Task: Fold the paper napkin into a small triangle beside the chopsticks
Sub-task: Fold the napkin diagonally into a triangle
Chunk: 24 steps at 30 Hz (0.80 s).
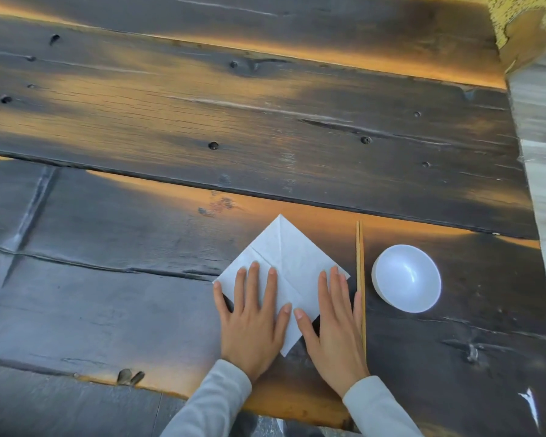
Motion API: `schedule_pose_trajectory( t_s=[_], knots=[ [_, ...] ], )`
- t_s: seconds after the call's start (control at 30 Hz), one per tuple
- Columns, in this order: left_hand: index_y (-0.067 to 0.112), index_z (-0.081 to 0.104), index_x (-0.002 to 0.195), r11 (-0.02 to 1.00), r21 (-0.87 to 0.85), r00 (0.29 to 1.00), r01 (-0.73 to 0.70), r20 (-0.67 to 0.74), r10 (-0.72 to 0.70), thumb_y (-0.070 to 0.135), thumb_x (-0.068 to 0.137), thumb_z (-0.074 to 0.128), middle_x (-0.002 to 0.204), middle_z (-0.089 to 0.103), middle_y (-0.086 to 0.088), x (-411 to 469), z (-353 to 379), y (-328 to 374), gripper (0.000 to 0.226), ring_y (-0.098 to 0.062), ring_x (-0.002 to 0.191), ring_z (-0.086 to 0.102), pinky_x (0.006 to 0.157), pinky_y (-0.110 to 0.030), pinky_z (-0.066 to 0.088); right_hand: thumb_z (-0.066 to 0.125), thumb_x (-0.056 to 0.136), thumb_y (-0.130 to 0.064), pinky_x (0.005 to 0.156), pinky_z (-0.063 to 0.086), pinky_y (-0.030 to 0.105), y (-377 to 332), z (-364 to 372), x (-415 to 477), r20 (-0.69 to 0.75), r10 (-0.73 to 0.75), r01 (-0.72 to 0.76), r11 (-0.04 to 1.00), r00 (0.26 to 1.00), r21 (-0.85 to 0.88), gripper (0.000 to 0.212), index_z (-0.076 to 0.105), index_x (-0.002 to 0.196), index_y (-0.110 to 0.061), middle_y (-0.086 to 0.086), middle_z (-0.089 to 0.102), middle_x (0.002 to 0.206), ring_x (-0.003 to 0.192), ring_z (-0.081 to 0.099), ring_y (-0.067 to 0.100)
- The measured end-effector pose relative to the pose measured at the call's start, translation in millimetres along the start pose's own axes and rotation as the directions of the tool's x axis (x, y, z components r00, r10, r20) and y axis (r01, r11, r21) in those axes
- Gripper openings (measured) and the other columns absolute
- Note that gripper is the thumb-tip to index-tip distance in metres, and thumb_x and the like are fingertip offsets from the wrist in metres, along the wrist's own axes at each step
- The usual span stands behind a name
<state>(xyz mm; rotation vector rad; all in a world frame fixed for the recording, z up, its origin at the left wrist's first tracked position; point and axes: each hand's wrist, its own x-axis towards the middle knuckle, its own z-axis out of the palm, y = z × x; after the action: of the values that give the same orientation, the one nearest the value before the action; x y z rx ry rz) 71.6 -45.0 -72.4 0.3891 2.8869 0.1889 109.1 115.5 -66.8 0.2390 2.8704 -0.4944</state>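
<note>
A white paper napkin (284, 250) lies flat on the dark wooden table, turned like a diamond with one corner pointing away from me and creases running across it. My left hand (252, 316) presses flat on its left half, fingers spread. My right hand (334, 320) lies flat on its right half, its little finger touching the chopsticks. The pair of wooden chopsticks (360, 266) lies straight, just right of the napkin, pointing away from me. The napkin's lower part is hidden under both hands.
A small white bowl (406, 278) stands right of the chopsticks. The table (202, 121) of rough dark planks stretches far ahead and to the left. Its right edge (530, 197) runs beside a pale floor, and its near edge lies just below my wrists.
</note>
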Motion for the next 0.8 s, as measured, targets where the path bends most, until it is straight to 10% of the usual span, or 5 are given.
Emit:
schedule_pose_trajectory(
  t_s=[0.47, 0.67, 0.8],
  knots=[
    [0.022, 0.033, 0.156, 0.931, 0.033, 0.928, -0.364, -0.068, 0.366, 0.056, 0.1, 0.037, 0.166, 0.025, -0.006, 15.0, -0.2, -38.1, 0.066, -0.032, 0.152, 0.026, 0.115, -0.07, 0.021, 0.046, 0.101, -0.05, 0.124, -0.008, 0.038, 2.9, 4.0, -9.5, -0.01, -0.13, 0.13, 0.983, 0.992, 0.129, 0.068, 0.017, 0.158, -0.026, -0.005, 0.003, 0.166, 0.153, -0.004, 0.013],
    [0.017, 0.064, 0.134, 0.86, -0.116, 0.835, -0.498, -0.332, 0.439, 0.036, 0.099, 0.057, 0.146, 0.057, -0.002, 8.4, -2.8, -50.9, 0.04, -0.029, 0.136, 0.052, 0.113, -0.061, 0.031, 0.074, 0.089, -0.027, 0.101, 0.048, 0.039, 8.0, -6.6, -14.3, -0.148, -0.129, 0.168, 0.941, 0.98, 0.292, 0.029, 0.069, 0.116, -0.019, 0.0, 0.055, 0.136, 0.121, 0.047, 0.015],
    [0.023, 0.073, 0.117, 0.815, -0.135, 0.799, -0.563, -0.339, 0.496, 0.036, 0.097, 0.065, 0.135, 0.066, 0.008, -12.7, 7.0, -62.1, 0.026, -0.022, 0.128, 0.058, 0.112, -0.055, 0.034, 0.079, 0.084, -0.024, 0.086, 0.053, 0.029, 10.0, -11.3, -13.4, -0.119, -0.185, 0.215, 0.92, 0.975, 0.327, 0.015, 0.074, 0.098, -0.02, -0.005, 0.058, 0.115, 0.102, 0.048, 0.006]
  ],
)
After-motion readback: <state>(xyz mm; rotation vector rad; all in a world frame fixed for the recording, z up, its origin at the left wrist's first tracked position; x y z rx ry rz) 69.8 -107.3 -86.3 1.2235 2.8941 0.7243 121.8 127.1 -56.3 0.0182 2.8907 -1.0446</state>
